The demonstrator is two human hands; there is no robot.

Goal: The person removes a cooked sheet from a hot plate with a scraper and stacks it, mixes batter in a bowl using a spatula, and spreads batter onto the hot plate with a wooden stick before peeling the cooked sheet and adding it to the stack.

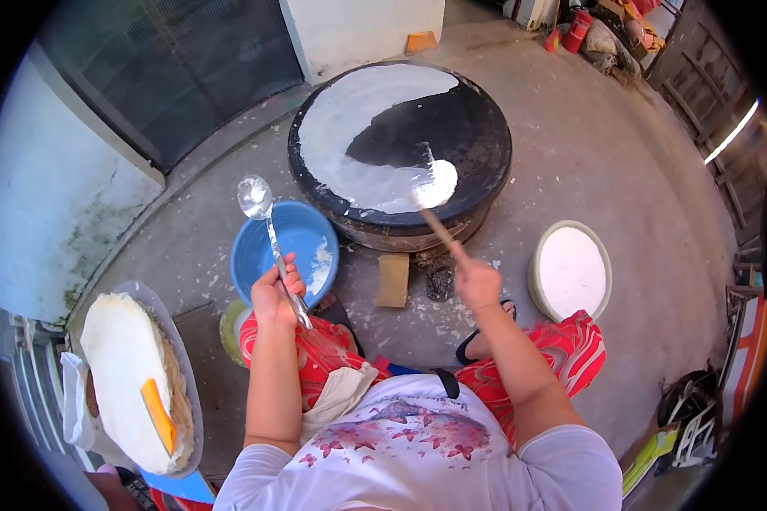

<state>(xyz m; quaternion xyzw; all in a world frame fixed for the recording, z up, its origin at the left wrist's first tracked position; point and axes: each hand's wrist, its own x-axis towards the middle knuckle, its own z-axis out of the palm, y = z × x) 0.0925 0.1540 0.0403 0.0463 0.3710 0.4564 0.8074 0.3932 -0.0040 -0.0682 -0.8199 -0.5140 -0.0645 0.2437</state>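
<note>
Right grip [477,281] closed round stick [438,226] | batter mound [437,182] on griddle [464,128], at stick's far end | left grip [277,295] clasps spoon [275,245]

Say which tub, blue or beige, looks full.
The beige tub, beyond the person's right knee: white material fills it nearly to the rim. The blue tub, by the left hand, shows only a white patch inside.

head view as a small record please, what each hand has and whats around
left hand: grips metal spoon, white residue at its far end
right hand: grips stick, angled toward the griddle
griddle: round, black, partly coated with white paste
blue basin: nearer than the griddle, white smears inside
tub: right side, white contents
stack: pale flat sheets, far left, yellow strip on top
</note>
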